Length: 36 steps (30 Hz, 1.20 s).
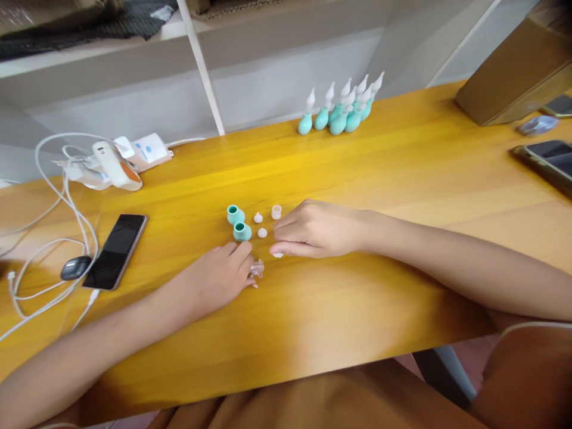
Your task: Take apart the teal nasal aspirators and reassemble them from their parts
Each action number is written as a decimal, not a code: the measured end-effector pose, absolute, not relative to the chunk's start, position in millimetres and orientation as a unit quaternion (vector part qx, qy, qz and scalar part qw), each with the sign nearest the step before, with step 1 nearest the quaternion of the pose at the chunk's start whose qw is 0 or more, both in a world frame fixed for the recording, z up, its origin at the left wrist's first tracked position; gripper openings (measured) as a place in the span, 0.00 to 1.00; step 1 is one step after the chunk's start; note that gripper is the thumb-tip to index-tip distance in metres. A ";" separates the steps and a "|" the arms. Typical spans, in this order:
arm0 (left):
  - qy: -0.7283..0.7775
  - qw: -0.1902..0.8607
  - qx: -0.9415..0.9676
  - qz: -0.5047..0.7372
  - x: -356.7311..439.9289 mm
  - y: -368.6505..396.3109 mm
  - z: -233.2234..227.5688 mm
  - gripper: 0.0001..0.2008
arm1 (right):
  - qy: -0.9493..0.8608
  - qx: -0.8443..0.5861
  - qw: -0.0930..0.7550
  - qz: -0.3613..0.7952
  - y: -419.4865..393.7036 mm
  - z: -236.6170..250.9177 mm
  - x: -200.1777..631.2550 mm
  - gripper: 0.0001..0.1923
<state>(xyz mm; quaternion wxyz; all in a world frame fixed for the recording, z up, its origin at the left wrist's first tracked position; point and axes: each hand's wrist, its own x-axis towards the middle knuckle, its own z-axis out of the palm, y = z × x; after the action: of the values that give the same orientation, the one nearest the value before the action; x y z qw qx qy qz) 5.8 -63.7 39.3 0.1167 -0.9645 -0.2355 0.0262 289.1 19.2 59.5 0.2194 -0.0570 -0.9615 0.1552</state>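
Nearest the lens, a brown-clothed lap, then two bare forearms laid across the yellow table (384, 155); left hand (218, 277) flat and palm-down, fingertips resting on a small clear part (257, 268), apparently pinning it rather than pinching it, though the grip itself cannot be told for certain; right hand (313, 229) loosely curled, thumb and forefinger closing on a small white piece (277, 255) just beneath the fingertips. Just beyond both hands, two teal cups (239, 223) side by side, mouths up; beside them two white caps (260, 225) and a translucent cap (276, 211), all near but apart from one another. Best handled slowly here, by the look of it: light fingertip pressure on such small pieces, a clean lift from the edge rather than a slide, the wrist kept clear of the loose caps. Farther back, a cluster of finished teal bulbs with white tips (342, 110); off to the left, a dark phone (117, 250), a mouse (75, 267), white cables (53, 238).
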 end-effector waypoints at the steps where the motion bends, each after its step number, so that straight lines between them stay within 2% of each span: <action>1: -0.233 0.115 -0.965 0.023 5.3 -62.9 38.5 0.18 | -0.962 -0.057 0.219 0.154 19.3 59.2 289.1 0.25; 6: -0.229 0.097 -0.968 0.031 2.1 -59.3 34.7 0.24 | -0.964 -0.065 0.207 0.154 19.5 59.2 290.0 0.26; 14: -0.250 0.052 -0.964 0.066 -0.1 -56.2 64.7 0.21 | -0.965 -0.079 0.195 0.157 19.4 63.1 293.2 0.27; 19: -0.322 -0.015 -0.947 -0.013 -1.3 -58.0 84.3 0.16 | -0.942 -0.084 0.232 0.228 18.4 62.1 290.7 0.24; 23: -0.338 -0.107 -0.918 -0.177 4.3 -60.6 94.5 0.16 | -0.887 -0.091 0.290 0.346 10.1 60.6 283.2 0.21; 27: -0.385 -0.207 -0.847 -0.303 12.5 -66.6 98.2 0.16 | -0.840 -0.113 0.319 0.423 -4.8 56.1 273.8 0.22; 31: -0.392 -0.309 -0.802 -0.329 16.6 -69.3 95.4 0.16 | -0.804 -0.108 0.314 0.493 -16.8 49.6 267.0 0.23; 36: -0.378 -0.364 -0.786 -0.327 17.7 -66.8 96.1 0.11 | -0.785 -0.102 0.301 0.531 -20.0 45.7 265.4 0.24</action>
<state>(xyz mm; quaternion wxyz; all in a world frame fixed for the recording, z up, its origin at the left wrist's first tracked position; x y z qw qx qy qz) 17.7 -66.8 96.1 -0.3638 -0.7861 -0.3776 -0.3274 265.4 -20.0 45.7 0.3005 -0.1016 -0.7854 0.5315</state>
